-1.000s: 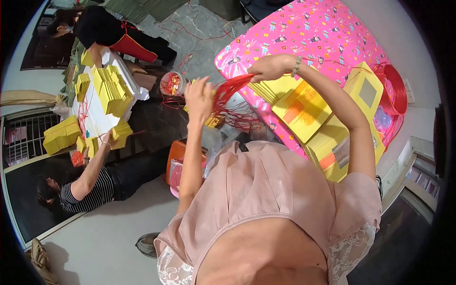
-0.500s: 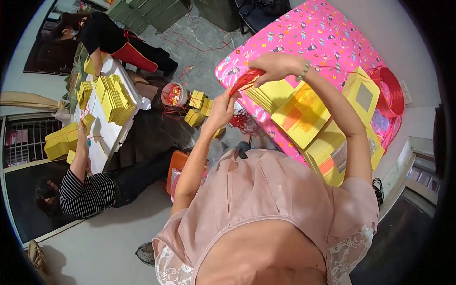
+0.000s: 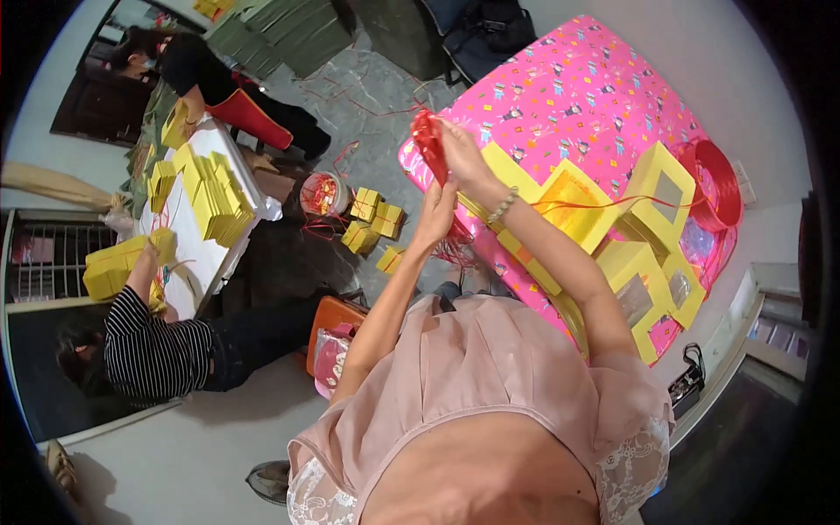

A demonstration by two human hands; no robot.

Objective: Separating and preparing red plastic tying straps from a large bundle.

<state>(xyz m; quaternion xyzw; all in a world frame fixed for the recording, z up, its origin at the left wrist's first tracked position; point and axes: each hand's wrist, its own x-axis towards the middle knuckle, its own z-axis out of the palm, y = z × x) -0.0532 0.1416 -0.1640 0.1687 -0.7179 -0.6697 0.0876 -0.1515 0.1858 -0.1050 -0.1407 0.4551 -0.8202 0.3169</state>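
Two hands up over the near-left corner of the pink worktop (image 3: 604,96), both busy with red ribbon (image 3: 428,144).

I see my right hand (image 3: 461,150) with its grip pinched on a bunch of the ribbon, held above the worktop's left edge; my left hand (image 3: 435,213) sits just below it, fingers pressed together on strands hanging down, though I cannot tell how tightly. One thin red strand runs right across the yellow boxes (image 3: 612,227) toward a red spool (image 3: 717,179) at the far right. More yellow boxes lie on the floor (image 3: 372,223) to the left, beside a small red basket (image 3: 322,194). Farther left, two other people work at a white table (image 3: 197,262) stacked with yellow packs.
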